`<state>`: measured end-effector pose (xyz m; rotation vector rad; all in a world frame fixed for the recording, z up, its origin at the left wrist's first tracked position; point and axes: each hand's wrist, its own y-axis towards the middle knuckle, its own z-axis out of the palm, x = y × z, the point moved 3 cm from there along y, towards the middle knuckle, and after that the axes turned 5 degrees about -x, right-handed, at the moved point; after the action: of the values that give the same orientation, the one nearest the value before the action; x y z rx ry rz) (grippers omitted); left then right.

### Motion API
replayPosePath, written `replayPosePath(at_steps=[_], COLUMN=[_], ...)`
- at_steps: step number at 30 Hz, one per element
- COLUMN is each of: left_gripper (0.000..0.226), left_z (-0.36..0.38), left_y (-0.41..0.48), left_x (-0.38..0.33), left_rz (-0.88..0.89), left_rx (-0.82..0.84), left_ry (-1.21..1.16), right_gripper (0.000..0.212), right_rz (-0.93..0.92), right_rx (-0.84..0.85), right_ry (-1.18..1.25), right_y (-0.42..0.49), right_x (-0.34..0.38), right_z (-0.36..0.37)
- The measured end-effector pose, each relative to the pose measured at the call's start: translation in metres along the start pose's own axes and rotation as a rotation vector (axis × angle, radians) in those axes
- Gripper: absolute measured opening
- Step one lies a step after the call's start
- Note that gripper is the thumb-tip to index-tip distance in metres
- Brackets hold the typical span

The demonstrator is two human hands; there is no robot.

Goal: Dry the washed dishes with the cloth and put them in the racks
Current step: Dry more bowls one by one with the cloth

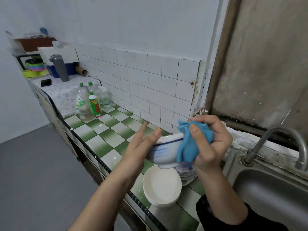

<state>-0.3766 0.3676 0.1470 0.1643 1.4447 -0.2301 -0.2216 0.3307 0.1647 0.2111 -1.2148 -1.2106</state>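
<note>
- Right now the left hand (141, 145) lies flat against the outer side of a white bowl (160, 153) with blue bands, its fingers straight and pointing away and its thumb resting along the rim.
- The bowl is tilted on its side and held in the air between both hands, just above the counter (106, 130) of green and white tiles.
- The right hand (210, 142) grips a bunched blue cloth (187, 145), thumb and fingers curled round it, and presses it against the bowl's rim and right flank.
- Part of the cloth hangs down over the bowl's side, and a fold sticks up above the fingers.
- Directly below the bowl, a stack of plain white bowls (162, 185) stands near the counter's front edge.
- Just beside that stack, toward the sink, sits a stack of plates (187, 174) with a coloured pattern, mostly hidden by the right wrist.
- A steel sink (270, 195) lies to the right, with a curved faucet (283, 137) rising at its back.
- Farther left on the counter stand several clear bottles (82, 100) with green caps, a white bottle with a green label (95, 105) and a spray bottle (104, 97).
- At the far end are a grey flask (60, 68), a small black flat object (46, 82), a blue box (53, 70), and a rack (20, 60) holding bright bowls; its details are too small to tell.
</note>
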Motion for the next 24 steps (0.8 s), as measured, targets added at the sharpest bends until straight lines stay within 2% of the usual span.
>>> replayPosePath(at_steps=[2, 5, 7, 9, 11, 14, 16, 17, 19, 21, 23, 24], left_gripper=[0.160, 0.173, 0.156, 0.118, 0.102, 0.112, 0.122, 0.125, 0.129, 0.132, 0.130, 0.127], left_z=[0.000, -0.006, -0.010, -0.011, -0.014, -0.015, -0.015, -0.014, -0.013, -0.010, -0.005, -0.003], left_y=[-0.002, -0.003, 0.000, -0.003, -0.006, -0.010, -0.013, -0.014, -0.017, -0.021, -0.024, -0.025], left_x=[0.002, 0.002, -0.002, -0.007, -0.011, -0.015, -0.018, -0.019, -0.020, -0.021, -0.021, -0.021], left_rz=[-0.088, -0.069, 0.034, 0.147, 0.209, 0.323, 0.389, 0.417, 0.466, 0.502, 0.540, 0.558], left_rx=[0.047, 0.059, 0.095, 0.160, 0.097, -0.074, -0.126, -0.130, -0.116, -0.099, -0.076, -0.069], left_ry=[-0.016, -0.023, 0.108, 0.206, 0.266, 0.433, 0.526, 0.554, 0.598, 0.622, 0.627, 0.622], right_gripper=[0.009, 0.009, 0.011, 0.011, 0.009, 0.005, 0.008, 0.010, 0.020, 0.033, 0.044, 0.046], right_rz=[-0.064, -0.070, 0.004, 0.069, 0.157, 0.481, 0.689, 0.738, 0.733, 0.674, 0.520, 0.436], right_rx=[0.012, 0.032, 0.023, 0.022, 0.051, -0.007, -0.036, 0.011, 0.216, 0.412, 0.522, 0.515], right_ry=[-0.002, 0.053, 0.107, 0.134, 0.149, 0.170, 0.194, 0.204, 0.215, 0.095, -0.281, -0.450], right_y=[-0.003, -0.005, -0.003, 0.001, 0.005, 0.015, 0.023, 0.026, 0.027, 0.019, 0.008, 0.002], right_x=[0.006, 0.012, 0.014, 0.017, 0.019, 0.016, 0.012, 0.014, 0.022, 0.029, 0.026, 0.024], right_z=[0.003, 0.007, 0.007, 0.007, 0.008, 0.013, 0.012, 0.013, 0.018, 0.026, 0.030, 0.032])
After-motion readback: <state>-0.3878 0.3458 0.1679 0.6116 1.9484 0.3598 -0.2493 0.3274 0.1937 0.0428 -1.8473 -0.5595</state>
